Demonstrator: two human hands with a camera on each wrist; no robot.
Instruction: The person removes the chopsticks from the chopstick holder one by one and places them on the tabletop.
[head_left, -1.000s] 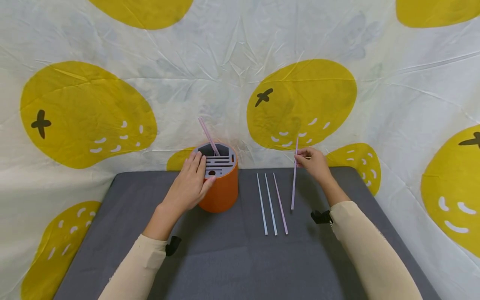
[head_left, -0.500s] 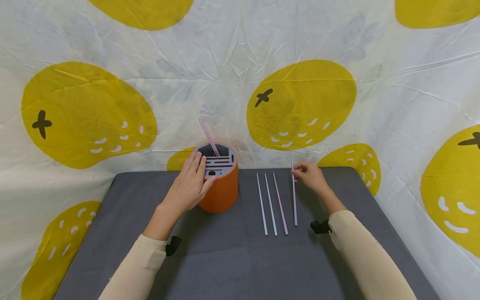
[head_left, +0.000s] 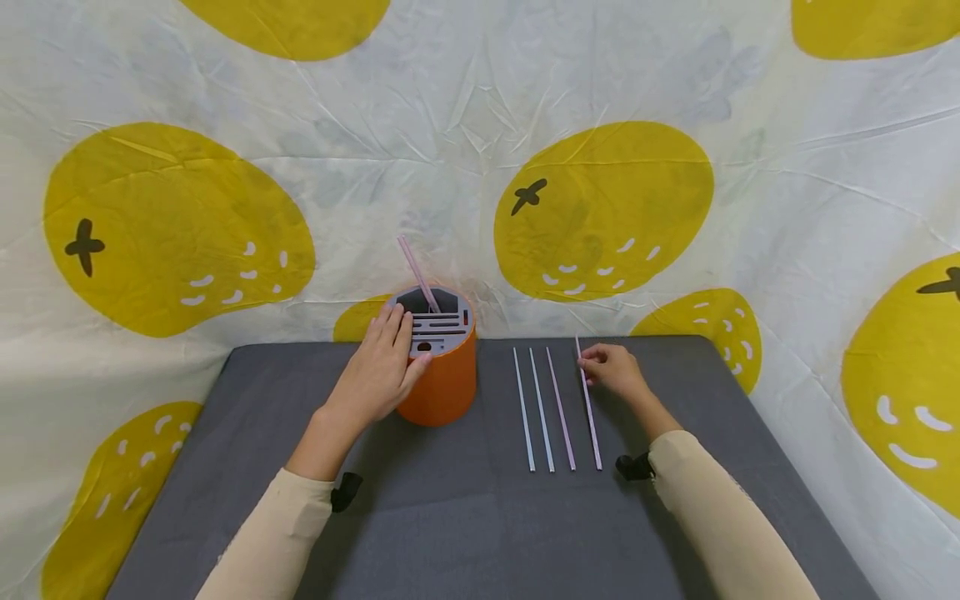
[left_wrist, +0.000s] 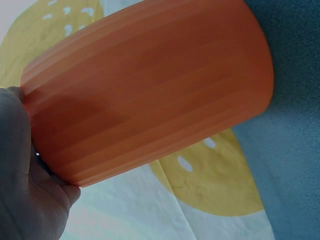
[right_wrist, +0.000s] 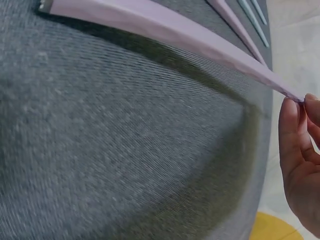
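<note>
R hand point(head_left: 611, 369) pinching lone pink straw point(head_left: 590, 417), L hand point(head_left: 378, 362) on orange pot point(head_left: 442, 392).
R grip: thumb & fingertips clamped on straw nr its far end; straw is just R of 2 blue straws point(head_left: 542, 408) & another pink straw point(head_left: 561, 408) lying approx. parallel on grey tabletop point(head_left: 450, 525). L grip: not clamped, fingers straight, close tog., resting on pot's slotted top, thumb apart nr rim. Pink straw(s) point(head_left: 416, 268), no. unclear, tilted L in pot's back compartment.

- At 12 o'clock I see wrinkled white cloth point(head_left: 435, 100) with yellow fruit prints point(head_left: 615, 208).
- At 6, a dark grey tabletop point(head_left: 465, 533).
- Toward 2, a faint, possibly floral mark point(head_left: 716, 79).
</note>
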